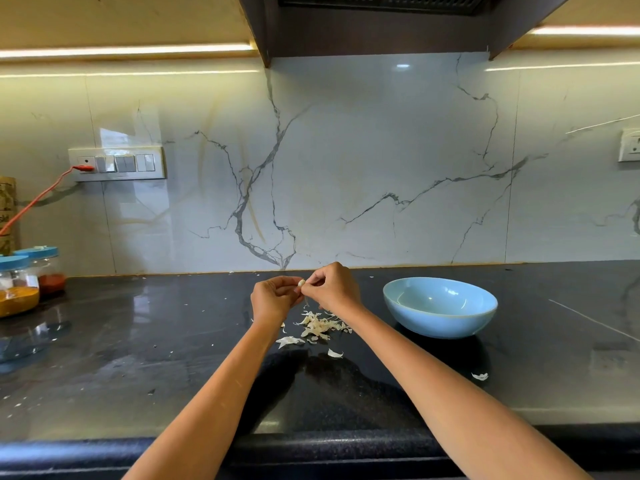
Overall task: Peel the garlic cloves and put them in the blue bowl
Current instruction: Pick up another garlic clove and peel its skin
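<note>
Both hands raised above the black desk (145,358), close together, fingertips meeting on 1 garlic clove (301,282). Left hand (273,299): fingers curled, pinching the clove from its side. Right hand (334,287): thumb and forefinger pinched on the clove or its skin; cannot tell which. A thin strand hangs down from the clove. Directly below the hands, a heap of garlic peels (320,325) lies on the desk, with loose flakes scattered around it. Blue bowl (440,306) stands upright on the desk, near and to the right of the right hand, apart from the peels; what shows of its inside holds nothing. Far left: 2 blue-lidded spice jars (19,285).
</note>
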